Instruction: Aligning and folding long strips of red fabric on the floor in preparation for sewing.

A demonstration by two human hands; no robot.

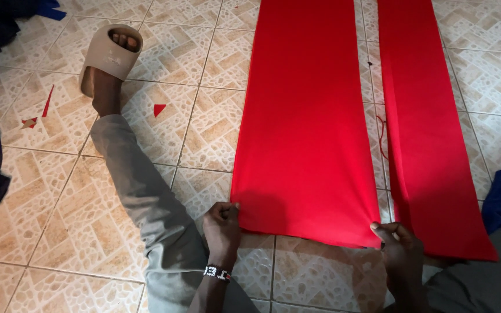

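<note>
My left hand [222, 223] is pinched closed on the near left corner of the wide red cloth panel [305, 122], and my right hand [400, 240] grips its near right corner. The panel lies flat on the tiled floor [204, 58], running away from me. Right of the panel, just beside it, lies a narrower red strip [430, 127]. Judgement: both corners need even tension and a level near edge, or the panel will skew. Left of the panel, my leg [140, 191] extends to a beige slide sandal [111, 52]; red offcuts [159, 109] lie near.
</note>
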